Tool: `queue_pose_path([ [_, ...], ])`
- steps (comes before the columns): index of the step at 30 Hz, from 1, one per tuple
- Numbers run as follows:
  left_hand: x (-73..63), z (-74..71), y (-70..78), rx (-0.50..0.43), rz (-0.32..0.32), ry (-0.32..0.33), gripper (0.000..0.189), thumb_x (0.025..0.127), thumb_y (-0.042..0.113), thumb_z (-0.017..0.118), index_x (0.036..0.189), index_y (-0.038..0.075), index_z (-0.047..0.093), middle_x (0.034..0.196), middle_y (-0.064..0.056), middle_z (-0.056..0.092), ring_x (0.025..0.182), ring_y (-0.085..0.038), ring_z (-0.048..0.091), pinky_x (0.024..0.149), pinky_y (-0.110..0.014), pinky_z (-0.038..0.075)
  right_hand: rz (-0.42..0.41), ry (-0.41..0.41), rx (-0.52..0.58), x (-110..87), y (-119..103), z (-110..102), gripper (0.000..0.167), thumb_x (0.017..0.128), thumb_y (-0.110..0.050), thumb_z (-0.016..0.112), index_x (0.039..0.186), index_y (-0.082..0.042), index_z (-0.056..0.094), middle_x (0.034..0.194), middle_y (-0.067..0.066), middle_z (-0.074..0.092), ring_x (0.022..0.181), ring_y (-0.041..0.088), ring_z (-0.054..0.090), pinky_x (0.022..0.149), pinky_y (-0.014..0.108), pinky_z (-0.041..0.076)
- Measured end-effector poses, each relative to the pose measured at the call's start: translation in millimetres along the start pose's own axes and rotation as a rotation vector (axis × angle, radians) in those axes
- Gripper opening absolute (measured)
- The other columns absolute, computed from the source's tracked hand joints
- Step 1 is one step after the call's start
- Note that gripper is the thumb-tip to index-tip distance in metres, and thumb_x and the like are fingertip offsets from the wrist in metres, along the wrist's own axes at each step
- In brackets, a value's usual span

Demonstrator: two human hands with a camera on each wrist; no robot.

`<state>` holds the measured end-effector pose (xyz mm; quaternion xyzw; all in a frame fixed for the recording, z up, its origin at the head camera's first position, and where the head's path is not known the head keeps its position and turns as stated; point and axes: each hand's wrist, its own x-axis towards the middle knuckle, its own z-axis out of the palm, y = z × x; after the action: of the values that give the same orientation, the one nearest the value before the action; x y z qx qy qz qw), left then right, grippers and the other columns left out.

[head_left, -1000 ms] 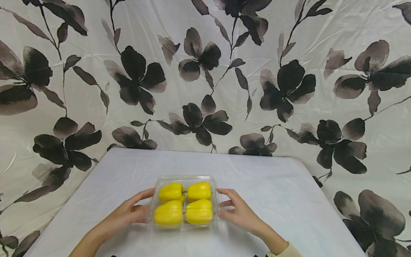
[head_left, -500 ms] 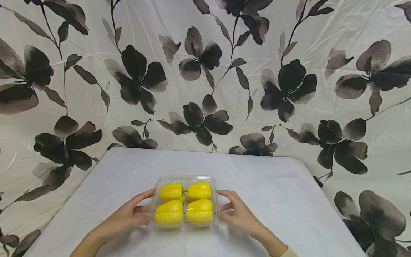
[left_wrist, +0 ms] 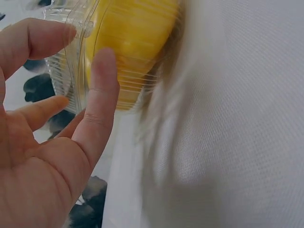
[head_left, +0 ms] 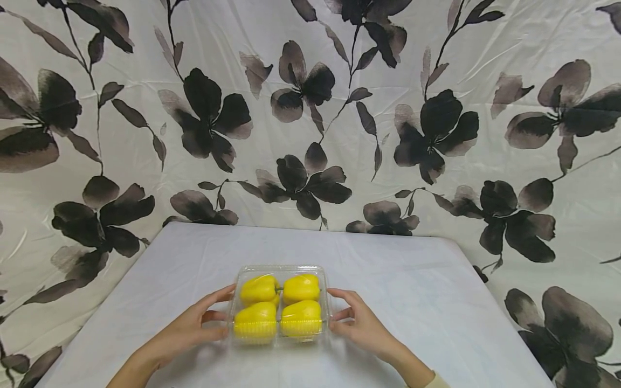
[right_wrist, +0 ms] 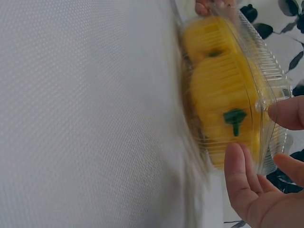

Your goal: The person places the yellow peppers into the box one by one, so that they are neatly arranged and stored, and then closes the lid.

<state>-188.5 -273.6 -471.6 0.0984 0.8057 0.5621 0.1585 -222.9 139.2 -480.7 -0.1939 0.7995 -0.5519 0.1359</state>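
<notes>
A clear plastic clamshell box [head_left: 278, 343] with several yellow bell peppers [head_left: 302, 319] in it sits on the white-covered table. My left hand [head_left: 191, 323] is at its left side, fingertips at the far corner and thumb near the front. In the left wrist view, fingertips [left_wrist: 105, 64] touch the ribbed wall and rim of the box. On the opposite side, my right hand [head_left: 364, 326] mirrors this, fingers lightly bent with their tips against the wall. A green pepper stem [right_wrist: 235, 121] shows through the plastic in the right wrist view. The lid lies over the peppers.
White cloth [head_left: 398, 280] covers the table, whose far edge meets a hanging curtain [head_left: 368, 178] printed with dark flowers. A pale sleeve [head_left: 437, 381] shows at the right forearm.
The left thumb has shifted slightly at the side of the box. Otherwise both hands and the box stay in place.
</notes>
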Motion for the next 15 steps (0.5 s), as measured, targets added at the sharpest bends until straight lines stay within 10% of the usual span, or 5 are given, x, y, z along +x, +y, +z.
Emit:
queue_pose_path([
  [15,0.5,3.1,2.7,-0.050,-0.031,0.015,0.094,0.094,0.018,0.081,0.170,0.023,0.025,0.160,-0.025,0.037,0.112,-0.029,0.064,0.087,-0.036,0.059,0.088,-0.030,0.107,-1.0,-4.4,3.5,0.074,0.096,-0.010,0.074,0.162,-0.013,0.041,0.146,0.018,0.052,0.099,0.020,0.068,0.083,0.028,0.058],
])
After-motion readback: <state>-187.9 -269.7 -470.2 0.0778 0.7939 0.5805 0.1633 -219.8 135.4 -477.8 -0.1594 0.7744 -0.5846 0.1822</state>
